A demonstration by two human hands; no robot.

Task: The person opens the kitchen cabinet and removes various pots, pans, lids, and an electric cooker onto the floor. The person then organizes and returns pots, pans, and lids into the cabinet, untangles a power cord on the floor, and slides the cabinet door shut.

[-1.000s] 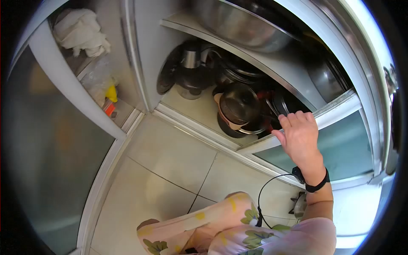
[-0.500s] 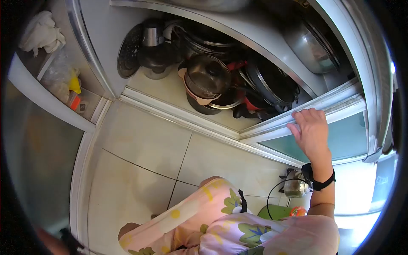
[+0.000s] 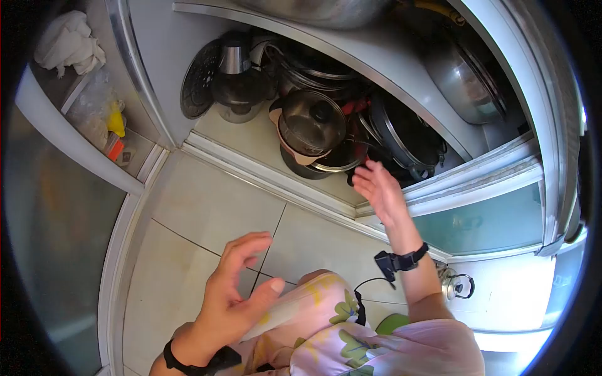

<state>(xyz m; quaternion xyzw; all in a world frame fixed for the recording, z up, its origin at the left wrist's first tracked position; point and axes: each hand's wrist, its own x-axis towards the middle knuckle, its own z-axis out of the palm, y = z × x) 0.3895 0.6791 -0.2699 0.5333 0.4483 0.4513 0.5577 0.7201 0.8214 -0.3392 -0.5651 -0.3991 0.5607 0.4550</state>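
Note:
My left hand [image 3: 241, 294] hovers over the tiled floor in front of my knee, thumb and fingers apart and nothing in it. Held out at the open cabinet's lower shelf, my right hand [image 3: 381, 193] is also empty, its fingers extended. Its fingertips come near a dark pan [image 3: 411, 141] leaning on the right, but I cannot tell whether they touch it. Left of that hand, a small pot with a glass lid [image 3: 313, 122] sits on top of a larger dark pot [image 3: 300, 164]. Some handles behind the right hand are partly hidden.
A dark glass vessel with a steel neck [image 3: 235, 88] and a black perforated disc [image 3: 197, 81] stand at the shelf's left. A steel bowl [image 3: 461, 78] is on the upper shelf. The frosted sliding door [image 3: 483, 219] lies right; a kettle [image 3: 453, 285] is on the floor.
My right hand has left the sliding door's frame and moved left towards the pots. My left hand has risen into view from the lower left corner. The view has shifted slightly.

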